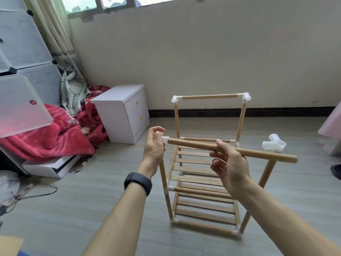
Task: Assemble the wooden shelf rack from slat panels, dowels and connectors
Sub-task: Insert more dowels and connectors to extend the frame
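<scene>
Fingers of the right hand (pixel 228 163) pinch a loose wooden dowel (pixel 258 154) near its middle, one fingertip on top and the others curled beneath it. That dowel lies almost level in the air above the front of the shelf rack (pixel 201 182). Its left end sits in a white connector (pixel 164 139), which the left hand (pixel 154 145) grips with curled fingers atop the front left post (pixel 167 196). Its right end juts past the front right post (pixel 265 174), beside a second white connector (pixel 274 145) that seems to cap that post, though the dowel hides the joint. The rack stands upright on the floor (pixel 73 209), toward the far wall, with two slat panels (pixel 193 169) fitted and a top rail (pixel 209 97) across the back. A dark wristband (pixel 138 182) circles the left wrist. A white cabinet (pixel 125 111) and a red blanket (pixel 55 137) sit by the floor's far left corner.
</scene>
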